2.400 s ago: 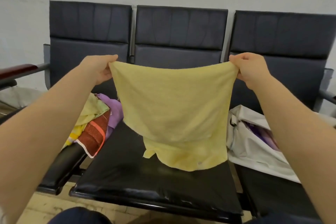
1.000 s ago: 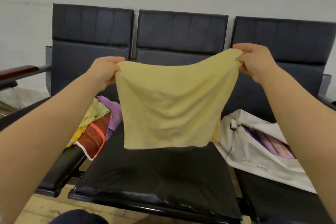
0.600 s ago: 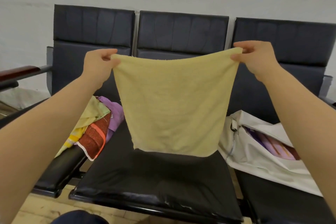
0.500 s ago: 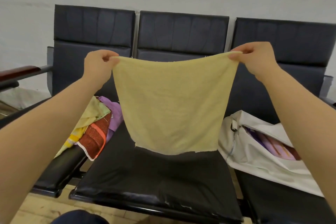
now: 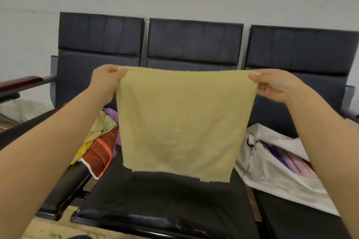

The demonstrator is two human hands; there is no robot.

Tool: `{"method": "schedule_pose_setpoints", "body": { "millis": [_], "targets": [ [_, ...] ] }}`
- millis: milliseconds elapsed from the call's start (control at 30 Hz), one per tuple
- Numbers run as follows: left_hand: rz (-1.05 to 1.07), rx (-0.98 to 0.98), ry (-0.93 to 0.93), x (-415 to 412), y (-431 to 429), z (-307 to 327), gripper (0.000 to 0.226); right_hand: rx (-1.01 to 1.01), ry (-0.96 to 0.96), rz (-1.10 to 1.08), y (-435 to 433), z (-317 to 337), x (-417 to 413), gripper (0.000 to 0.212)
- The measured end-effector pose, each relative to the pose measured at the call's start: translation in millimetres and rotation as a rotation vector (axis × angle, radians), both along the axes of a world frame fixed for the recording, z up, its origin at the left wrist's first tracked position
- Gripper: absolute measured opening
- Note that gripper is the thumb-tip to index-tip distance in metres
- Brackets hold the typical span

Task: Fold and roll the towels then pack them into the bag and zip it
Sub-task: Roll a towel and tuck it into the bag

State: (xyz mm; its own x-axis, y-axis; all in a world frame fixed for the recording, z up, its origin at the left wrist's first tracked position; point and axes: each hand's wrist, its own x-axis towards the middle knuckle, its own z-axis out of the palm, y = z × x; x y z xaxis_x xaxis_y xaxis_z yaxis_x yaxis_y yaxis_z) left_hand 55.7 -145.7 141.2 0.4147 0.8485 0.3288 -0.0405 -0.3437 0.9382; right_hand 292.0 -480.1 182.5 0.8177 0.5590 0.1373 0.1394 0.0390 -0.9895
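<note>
Head view, looking forward and down over a row of dark seats. We see the yellow towel (image 5: 178,122) hanging flat and nearly square in the air, spread to its full width. The left hand (image 5: 105,81) pinches its upper corner at 10 o'clock of the cloth. The right hand (image 5: 275,85) pinches the opposite corner at 2 o'clock. Both hands grip with thumb and fingers curled over the top edge.

The lower edge hangs free above the middle seat (image 5: 165,200), which lies at 6 o'clock of the towel; we cannot tell whether the two touch. At 8 o'clock a pile of towels (image 5: 99,141), green, yellow, red and purple, lies unfolded on the neighbouring seat. At 4 o'clock the white bag (image 5: 272,169) lies on its side, its zip open, with purple cloth (image 5: 287,159) showing inside.

We judge the step in hand to be the opening of the fold. The towel is shaken out and squared, not yet doubled. With a pile waiting and the bag unzipped, we place the task near its middle at most.

The next move, as we read it, calls for one of two things. Either the two pinched corners are brought together, or the cloth is laid flat on the seat at 6 o'clock. In either case the edges must be kept aligned so that the later roll comes out even.
</note>
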Motion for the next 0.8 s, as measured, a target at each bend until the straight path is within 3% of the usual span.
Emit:
{"method": "schedule_pose_setpoints", "body": {
  "millis": [67, 200, 367, 533, 667, 800],
  "targets": [
    [-0.128, -0.193, -0.043, 2.0, -0.5, 1.6, 0.028, -0.024, 0.052, -0.052, 8.2, -4.2, 3.7, 0.023],
    [-0.151, -0.246, -0.025, 13.1, -3.2, 7.4, 0.017, 0.046, -0.022, -0.219, 28.3, -5.5, 7.1, 0.02],
    [-0.014, -0.015, 0.14, 14.9, -6.5, 16.0, 0.015, -0.037, -0.121, -0.277, 34.0, 2.6, 5.5, 0.019],
    [-0.093, 0.072, 0.212, 4.0, -0.2, 15.5, 0.019, 0.023, 0.039, -0.2, 25.5, -9.5, 6.9, 0.028],
    [-0.155, -0.137, 0.09, 0.4, 1.5, 10.4, 0.021, 0.082, 0.185, -0.183, 24.9, -15.4, -3.4, 0.018],
    [-0.201, -0.289, 0.117, 1.0, -2.4, 11.5, 0.018, -0.101, 0.32, -0.259, 26.9, -18.1, 0.0, 0.016]
  ]
}}
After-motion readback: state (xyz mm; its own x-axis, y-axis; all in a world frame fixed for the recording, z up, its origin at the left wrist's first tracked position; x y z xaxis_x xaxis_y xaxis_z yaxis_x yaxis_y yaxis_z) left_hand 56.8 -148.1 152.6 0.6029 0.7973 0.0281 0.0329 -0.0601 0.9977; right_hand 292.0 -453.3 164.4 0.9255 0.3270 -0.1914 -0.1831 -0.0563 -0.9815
